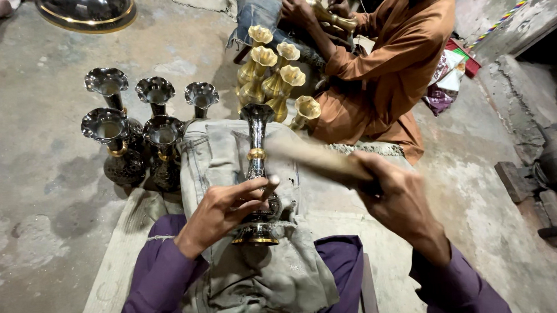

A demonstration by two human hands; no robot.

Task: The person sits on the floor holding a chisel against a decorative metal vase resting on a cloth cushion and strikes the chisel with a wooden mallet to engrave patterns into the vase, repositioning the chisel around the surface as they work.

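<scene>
Padded grey cloth (pixel 247 281) on the lap cushions the dark engraved metal vase (pixel 257 170), left hand (pixel 224 211) pinning it steady while right hand (pixel 394 198) grips a blurred wooden stick (pixel 311 158).

Single head-worn camera, looking steeply down and forward from the seated person's own eye level, close over the lap and padded cloth (pixel 241 178), wide-angle, concrete floor (pixel 27 159) stretching ahead

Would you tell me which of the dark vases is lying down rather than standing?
The dark vase under the left hand, resting on the cloth pad; the others stand upright.
</scene>
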